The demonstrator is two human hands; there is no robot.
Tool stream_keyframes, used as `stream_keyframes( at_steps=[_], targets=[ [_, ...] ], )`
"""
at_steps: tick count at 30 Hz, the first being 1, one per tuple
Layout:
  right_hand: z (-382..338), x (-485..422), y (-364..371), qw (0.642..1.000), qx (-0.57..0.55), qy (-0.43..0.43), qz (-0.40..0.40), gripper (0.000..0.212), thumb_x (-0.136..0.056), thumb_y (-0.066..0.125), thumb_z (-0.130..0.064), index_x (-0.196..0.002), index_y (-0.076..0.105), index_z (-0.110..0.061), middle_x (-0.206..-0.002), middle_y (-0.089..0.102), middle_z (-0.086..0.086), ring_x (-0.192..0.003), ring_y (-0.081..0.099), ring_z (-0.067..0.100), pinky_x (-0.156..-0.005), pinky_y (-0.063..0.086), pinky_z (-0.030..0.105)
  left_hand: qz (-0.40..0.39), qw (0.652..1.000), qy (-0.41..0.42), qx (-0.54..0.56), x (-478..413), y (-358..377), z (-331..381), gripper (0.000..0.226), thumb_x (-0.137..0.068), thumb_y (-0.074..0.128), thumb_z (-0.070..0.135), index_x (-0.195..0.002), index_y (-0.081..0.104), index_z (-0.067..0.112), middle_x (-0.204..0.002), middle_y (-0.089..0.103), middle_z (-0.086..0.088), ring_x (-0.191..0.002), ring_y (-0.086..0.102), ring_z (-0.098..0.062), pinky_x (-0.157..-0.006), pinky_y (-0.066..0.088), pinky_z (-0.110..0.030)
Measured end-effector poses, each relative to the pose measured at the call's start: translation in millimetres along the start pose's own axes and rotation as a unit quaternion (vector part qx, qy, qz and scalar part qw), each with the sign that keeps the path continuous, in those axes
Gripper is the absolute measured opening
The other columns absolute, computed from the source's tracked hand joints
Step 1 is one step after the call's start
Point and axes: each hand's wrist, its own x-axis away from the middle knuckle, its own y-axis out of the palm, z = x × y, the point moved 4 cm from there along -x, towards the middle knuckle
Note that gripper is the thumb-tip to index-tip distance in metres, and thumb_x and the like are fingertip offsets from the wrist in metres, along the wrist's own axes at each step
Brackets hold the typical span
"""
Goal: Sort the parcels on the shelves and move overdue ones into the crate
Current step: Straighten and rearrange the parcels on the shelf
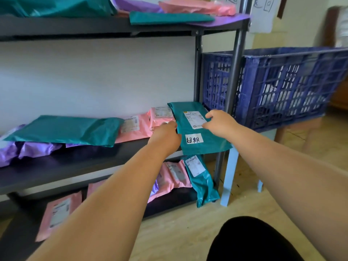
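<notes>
Plainly, the teal parcel [195, 129] with the handwritten sticker [194, 138] is the one to go. It lies at the right-hand end of the middle shelf [84, 162], its near end hanging over the front edge. The left hand [165, 136] has its fingers curled onto the parcel's left edge, and the right hand [220, 122] has thumb and fingers curled at its right edge; both seem to hold it.

The wrapper looks slick and limp, so it could sag or slip out of a light grip. The left fingers are close to the pink parcel [160, 115] just beside it and might drag that along. The shelf post [237, 72] stands between parcel and blue crate [282, 81], whose rim sits higher than this shelf; a low swing would snag.

The shelving is dark, with pink, purple and teal parcels on all three levels. The crate rests on a stand with pale blue legs [228, 176] over a light wood floor [178, 223].
</notes>
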Motion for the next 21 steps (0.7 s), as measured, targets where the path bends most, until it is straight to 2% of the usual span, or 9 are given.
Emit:
stream_keyframes(
  at_steps=[4, 5, 6, 9, 13, 18, 21],
  targets=[
    [4.5, -15.8, 13.7, 0.999, -0.033, 0.008, 0.018, 0.038, -0.097, 0.056, -0.022, -0.131, 0.053, -0.008, -0.125, 0.061, 0.012, -0.092, 0.060, 0.024, -0.058, 0.041, 0.029, 0.020, 0.999, -0.005, 0.036, -11.8, 11.0, -5.8, 0.041, -0.097, 0.046, 0.019, -0.138, 0.048, 0.018, -0.139, 0.052, -0.009, -0.115, 0.056, -0.028, -0.085, 0.046, -0.032],
    [7.4, -21.2, 17.2, 0.999, -0.041, 0.011, 0.029, 0.037, -0.098, 0.055, -0.024, -0.131, 0.053, -0.009, -0.122, 0.061, 0.012, -0.087, 0.059, 0.023, -0.055, 0.039, 0.029, 0.023, 0.999, -0.007, 0.045, -16.9, 15.7, -8.0, 0.042, -0.098, 0.046, 0.018, -0.139, 0.048, 0.018, -0.140, 0.052, -0.009, -0.115, 0.056, -0.028, -0.086, 0.046, -0.032],
    [10.4, -27.0, 21.0, 0.998, -0.045, 0.013, 0.042, 0.037, -0.099, 0.052, -0.027, -0.131, 0.053, -0.009, -0.121, 0.062, 0.012, -0.086, 0.059, 0.024, -0.056, 0.039, 0.030, 0.026, 0.998, -0.009, 0.055, -23.1, 21.6, -10.4, 0.042, -0.098, 0.045, 0.017, -0.140, 0.048, 0.018, -0.141, 0.051, -0.010, -0.115, 0.057, -0.028, -0.086, 0.046, -0.032],
    [20.6, -41.4, 33.5, 0.996, -0.057, 0.039, 0.062, 0.041, -0.102, 0.043, -0.036, -0.132, 0.051, -0.009, -0.126, 0.056, 0.017, -0.100, 0.060, 0.031, -0.074, 0.044, 0.034, 0.029, 0.994, -0.018, 0.100, -39.5, 37.9, -14.7, 0.043, -0.098, 0.046, 0.014, -0.141, 0.047, 0.018, -0.141, 0.051, -0.010, -0.115, 0.058, -0.028, -0.082, 0.044, -0.029],
    [34.0, -61.0, 44.9, 0.997, -0.031, 0.060, 0.042, 0.049, -0.102, 0.042, -0.040, -0.142, 0.042, -0.011, -0.138, 0.043, 0.019, -0.113, 0.056, 0.036, -0.092, 0.046, 0.039, 0.039, 0.985, -0.042, 0.161, -61.5, 58.8, -18.1, 0.043, -0.100, 0.049, 0.016, -0.143, 0.045, 0.016, -0.138, 0.054, -0.012, -0.114, 0.060, -0.028, -0.082, 0.044, -0.028],
    [41.0, -78.7, 54.6, 0.997, -0.020, 0.061, 0.031, 0.052, -0.098, 0.052, -0.037, -0.141, 0.042, -0.010, -0.138, 0.045, 0.020, -0.119, 0.053, 0.035, -0.095, 0.045, 0.038, 0.069, 0.969, -0.071, 0.226, -77.3, 69.6, -21.4, 0.031, -0.098, 0.055, 0.019, -0.127, 0.060, 0.011, -0.123, 0.065, -0.009, -0.108, 0.063, -0.026, -0.079, 0.044, -0.026],
    [49.6, -80.1, 71.9, 0.997, -0.015, 0.078, 0.009, 0.052, -0.096, 0.054, -0.036, -0.140, 0.041, -0.011, -0.138, 0.044, 0.020, -0.120, 0.051, 0.036, -0.095, 0.044, 0.038, 0.098, 0.959, -0.085, 0.252, -85.1, 69.3, -21.6, 0.027, -0.094, 0.060, 0.023, -0.118, 0.066, 0.012, -0.118, 0.068, -0.005, -0.106, 0.064, -0.024, -0.087, 0.050, -0.032]
  ],
)
